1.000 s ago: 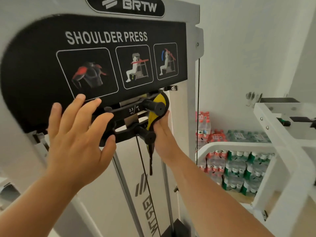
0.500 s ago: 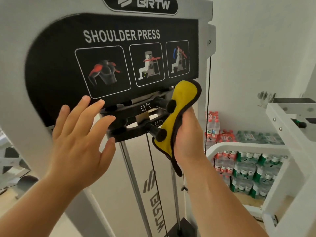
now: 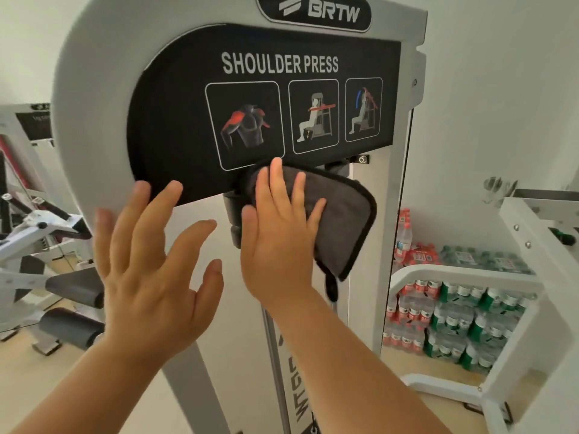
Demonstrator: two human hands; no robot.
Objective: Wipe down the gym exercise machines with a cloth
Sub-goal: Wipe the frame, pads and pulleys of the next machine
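Observation:
A white shoulder press machine stands in front of me, with a black instruction panel near its top. My right hand lies flat with spread fingers on a cloth, its grey side facing me, and presses it over the black weight-adjust levers just under the panel. Only the left ends of the levers show. My left hand hovers open to the left, just below the panel's lower edge, holding nothing.
Stacked packs of bottled drinks sit on the floor at the right, behind a white machine frame. Another machine with grey roller pads stands at the left. The wall is close behind.
My right hand turned the cloth from yellow side out to grey side out and moved it left over the levers, palm flat. My left hand came off the levers and drifted lower left.

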